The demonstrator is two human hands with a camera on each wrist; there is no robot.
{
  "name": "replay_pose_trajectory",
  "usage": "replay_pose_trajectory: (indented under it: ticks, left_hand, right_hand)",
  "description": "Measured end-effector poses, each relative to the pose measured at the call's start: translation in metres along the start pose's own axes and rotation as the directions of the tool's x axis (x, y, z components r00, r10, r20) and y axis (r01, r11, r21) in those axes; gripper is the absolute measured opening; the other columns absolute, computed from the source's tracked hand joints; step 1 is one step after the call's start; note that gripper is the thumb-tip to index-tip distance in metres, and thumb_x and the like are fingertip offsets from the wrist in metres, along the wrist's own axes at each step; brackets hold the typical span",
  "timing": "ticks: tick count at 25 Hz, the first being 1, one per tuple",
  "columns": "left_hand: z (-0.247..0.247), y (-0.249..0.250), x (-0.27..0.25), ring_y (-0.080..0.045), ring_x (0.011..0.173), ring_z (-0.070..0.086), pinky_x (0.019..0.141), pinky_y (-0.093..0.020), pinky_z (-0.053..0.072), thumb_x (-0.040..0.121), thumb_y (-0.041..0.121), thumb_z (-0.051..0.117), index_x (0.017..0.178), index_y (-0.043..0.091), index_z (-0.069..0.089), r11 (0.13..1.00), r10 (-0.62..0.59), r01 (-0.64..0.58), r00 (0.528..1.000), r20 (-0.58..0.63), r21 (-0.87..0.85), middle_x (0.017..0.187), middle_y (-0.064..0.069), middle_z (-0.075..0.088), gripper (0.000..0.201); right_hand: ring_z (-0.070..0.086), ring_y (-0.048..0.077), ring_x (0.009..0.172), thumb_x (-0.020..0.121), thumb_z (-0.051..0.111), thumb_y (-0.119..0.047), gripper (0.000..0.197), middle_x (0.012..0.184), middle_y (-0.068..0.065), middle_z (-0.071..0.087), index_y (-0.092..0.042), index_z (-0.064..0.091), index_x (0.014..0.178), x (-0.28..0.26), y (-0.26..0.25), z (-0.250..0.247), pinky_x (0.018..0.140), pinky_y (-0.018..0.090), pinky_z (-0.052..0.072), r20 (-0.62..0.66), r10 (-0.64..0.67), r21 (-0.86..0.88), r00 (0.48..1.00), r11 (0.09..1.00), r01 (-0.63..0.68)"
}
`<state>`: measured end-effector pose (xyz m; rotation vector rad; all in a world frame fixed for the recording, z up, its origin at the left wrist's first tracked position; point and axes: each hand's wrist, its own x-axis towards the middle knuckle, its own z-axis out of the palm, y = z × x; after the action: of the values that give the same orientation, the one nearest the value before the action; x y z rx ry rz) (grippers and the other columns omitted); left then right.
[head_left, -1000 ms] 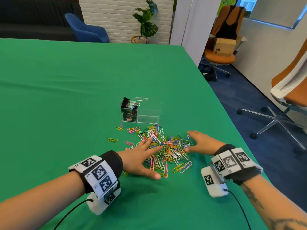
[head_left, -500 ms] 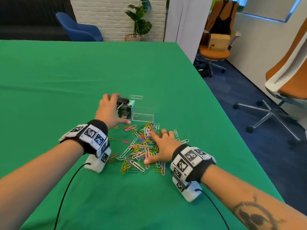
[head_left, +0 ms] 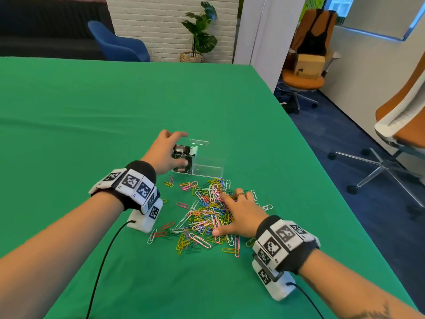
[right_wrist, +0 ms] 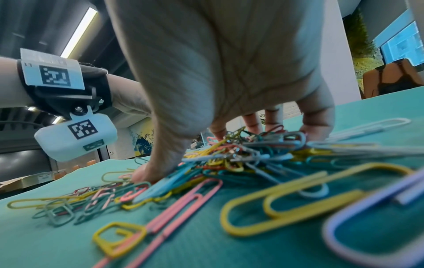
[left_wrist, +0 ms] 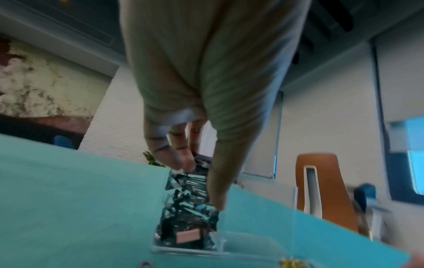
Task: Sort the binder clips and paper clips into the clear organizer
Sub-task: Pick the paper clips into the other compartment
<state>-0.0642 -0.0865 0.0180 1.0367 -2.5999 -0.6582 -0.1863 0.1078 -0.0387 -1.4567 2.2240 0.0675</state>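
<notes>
Resting on the green table cover [head_left: 92, 116], the clear organizer [head_left: 202, 161] is a small see-through box with two compartments; its left compartment is packed with black binder clips [head_left: 182, 155], its right one looks bare. The left hand [head_left: 164, 155] grips the organizer's left end, fingers curled over the far wall and thumb on the near wall. Just in front lies a loose heap of paper clips [head_left: 207, 217] in pink, yellow, green, blue and white; the right hand [head_left: 239, 215] lies on it, fingers spread, tips pressing into the pile.
</notes>
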Motion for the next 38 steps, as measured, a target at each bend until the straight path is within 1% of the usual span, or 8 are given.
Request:
replay_pose_trajectory:
  ticks: [2, 4, 10, 16, 22, 28, 31, 38]
  left_hand:
    - [-0.007, 0.002, 0.004, -0.028, 0.107, 0.049, 0.103, -0.035, 0.039, 0.075, 0.008, 0.072, 0.138, 0.022, 0.04, 0.98, 0.035, -0.079, 0.973, 0.229, 0.185, 0.131, -0.015, 0.039, 0.072]
    - [-0.007, 0.002, 0.006, -0.03, 0.112, 0.049, 0.102, -0.035, 0.038, 0.076, 0.005, 0.07, 0.136, 0.021, 0.045, 0.953, 0.036, -0.114, 0.963, 0.268, 0.281, 0.131, -0.013, 0.04, 0.067]
    - [-0.007, 0.004, 0.012, -0.034, 0.099, 0.056, 0.092, -0.038, 0.046, 0.084, 0.017, 0.063, 0.109, 0.007, 0.068, 0.985, 0.054, -0.042, 0.997, -0.063, 0.169, 0.105, -0.017, 0.059, 0.026]
    - [0.01, 0.012, 0.011, -0.034, 0.088, 0.057, 0.077, -0.036, 0.043, 0.088, 0.029, 0.057, 0.102, 0.003, 0.069, 0.996, 0.02, 0.009, 0.944, -0.33, 0.087, 0.095, -0.019, 0.06, 0.031]
    - [0.013, 0.013, 0.009, -0.028, 0.098, 0.05, 0.071, -0.034, 0.043, 0.082, 0.05, 0.057, 0.098, 0.014, 0.071, 0.921, 0.066, 0.048, 0.959, -0.277, 0.386, 0.102, -0.006, 0.064, 0.042]
    - [0.023, 0.009, 0.011, -0.029, 0.118, 0.042, 0.089, -0.041, 0.041, 0.073, 0.043, 0.065, 0.117, 0.019, 0.056, 0.991, -0.016, 0.056, 0.95, -0.31, 0.12, 0.126, -0.009, 0.048, 0.05]
    - [0.034, 0.014, 0.023, -0.032, 0.135, 0.029, 0.103, -0.052, 0.034, 0.075, 0.046, 0.062, 0.136, 0.024, 0.037, 0.987, -0.109, 0.128, 0.978, -0.178, 0.098, 0.145, -0.013, 0.032, 0.068]
    - [0.033, 0.008, 0.027, -0.032, 0.117, 0.048, 0.094, -0.042, 0.045, 0.077, 0.039, 0.062, 0.126, 0.021, 0.053, 0.983, -0.17, 0.179, 0.966, -0.195, 0.03, 0.125, -0.012, 0.053, 0.054]
  right_hand:
    - [0.008, 0.034, 0.143, 0.065, 0.062, -0.07, 0.105, 0.155, 0.012, 0.01, -0.035, 0.007, 0.147, 0.0, 0.0, 0.0, 0.109, 0.053, 0.034, 0.0, 0.003, -0.003, 1.0, 1.0, -0.003]
    - [0.009, 0.034, 0.142, 0.065, 0.062, -0.07, 0.105, 0.155, 0.012, 0.01, -0.035, 0.007, 0.147, 0.0, 0.0, 0.001, 0.108, 0.053, 0.035, 0.001, 0.002, -0.011, 1.0, 1.0, -0.002]
    - [0.01, 0.034, 0.142, 0.065, 0.061, -0.07, 0.104, 0.154, 0.012, 0.011, -0.033, 0.008, 0.147, -0.001, 0.0, 0.0, 0.108, 0.052, 0.035, -0.008, -0.002, -0.02, 1.0, 1.0, 0.002]
    - [0.009, 0.035, 0.142, 0.066, 0.062, -0.069, 0.104, 0.155, 0.013, 0.011, -0.033, 0.008, 0.147, -0.002, 0.001, 0.001, 0.108, 0.052, 0.034, -0.01, -0.005, -0.016, 1.0, 1.0, 0.004]
    - [0.013, 0.034, 0.141, 0.068, 0.06, -0.069, 0.098, 0.153, 0.012, 0.014, -0.033, 0.013, 0.146, -0.001, 0.004, 0.001, 0.106, 0.051, 0.036, -0.03, -0.014, -0.007, 0.999, 1.0, 0.014]
    - [0.014, 0.034, 0.14, 0.069, 0.059, -0.069, 0.098, 0.153, 0.013, 0.016, -0.032, 0.013, 0.146, -0.003, 0.004, 0.001, 0.107, 0.05, 0.036, -0.033, -0.018, -0.012, 0.999, 1.0, 0.018]
    - [0.014, 0.034, 0.14, 0.069, 0.059, -0.069, 0.097, 0.153, 0.012, 0.015, -0.032, 0.013, 0.146, -0.004, 0.003, 0.001, 0.106, 0.05, 0.036, -0.028, -0.015, -0.017, 0.999, 1.0, 0.015]
    - [0.013, 0.033, 0.142, 0.074, 0.05, -0.071, 0.095, 0.155, 0.014, 0.013, -0.034, 0.004, 0.148, -0.005, 0.0, -0.005, 0.109, 0.05, 0.032, -0.018, -0.02, 0.018, 1.0, 1.0, 0.021]
